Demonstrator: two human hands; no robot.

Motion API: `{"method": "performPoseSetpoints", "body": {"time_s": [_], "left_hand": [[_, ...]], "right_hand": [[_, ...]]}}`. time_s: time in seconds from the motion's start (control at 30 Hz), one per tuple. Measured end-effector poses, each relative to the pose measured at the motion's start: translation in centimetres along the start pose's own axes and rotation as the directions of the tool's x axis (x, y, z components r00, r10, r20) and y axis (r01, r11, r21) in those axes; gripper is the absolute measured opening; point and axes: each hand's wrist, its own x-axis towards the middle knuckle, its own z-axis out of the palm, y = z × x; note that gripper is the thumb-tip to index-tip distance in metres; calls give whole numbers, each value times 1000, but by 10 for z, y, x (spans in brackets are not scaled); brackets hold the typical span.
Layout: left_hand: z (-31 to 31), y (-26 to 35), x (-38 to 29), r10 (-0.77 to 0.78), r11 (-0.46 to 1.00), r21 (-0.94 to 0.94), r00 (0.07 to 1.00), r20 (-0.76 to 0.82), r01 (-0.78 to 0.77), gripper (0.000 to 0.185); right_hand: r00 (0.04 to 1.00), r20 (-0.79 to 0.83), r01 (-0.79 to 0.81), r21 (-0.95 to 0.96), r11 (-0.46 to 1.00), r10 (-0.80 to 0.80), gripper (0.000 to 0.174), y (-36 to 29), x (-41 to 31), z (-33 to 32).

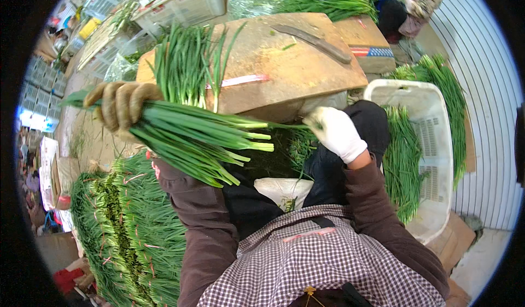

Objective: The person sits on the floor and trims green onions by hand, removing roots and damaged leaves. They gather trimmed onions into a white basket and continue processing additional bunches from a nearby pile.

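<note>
My left hand (123,106), in a brown-stained glove, is closed around a bunch of Chinese chives (197,130), whose pale stem ends point right. At the right of these ends, my right hand (334,132), in a white glove, pinches a thin green leaf (287,125) that stretches from the bunch. Beyond both hands lies a wooden board (283,69). More loose chives (184,65) rest on its left part, beside a red and white tie strip (242,80). A knife (313,42) lies near the board's far right corner.
A white plastic basket (445,143) holding chives stands at my right. Many tied chive bundles (139,225) are stacked at my left. Leaf scraps lie between my knees. Crates (184,11) stand at the far left; another person's gloved hand (412,7) shows at the far right.
</note>
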Motion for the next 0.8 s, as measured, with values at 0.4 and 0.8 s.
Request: {"method": "performPoseSetpoints", "body": {"time_s": [0.4,0.8], "left_hand": [[16,-117,-38,-136,874,279,753,-644,397,25],[4,-137,-63,-513,229,611,627,-586,758,73]], "right_hand": [[979,-143,203,709,675,-144,94,-70,13,18],[868,-483,126,440,889,115,55,-46,9,5]]}}
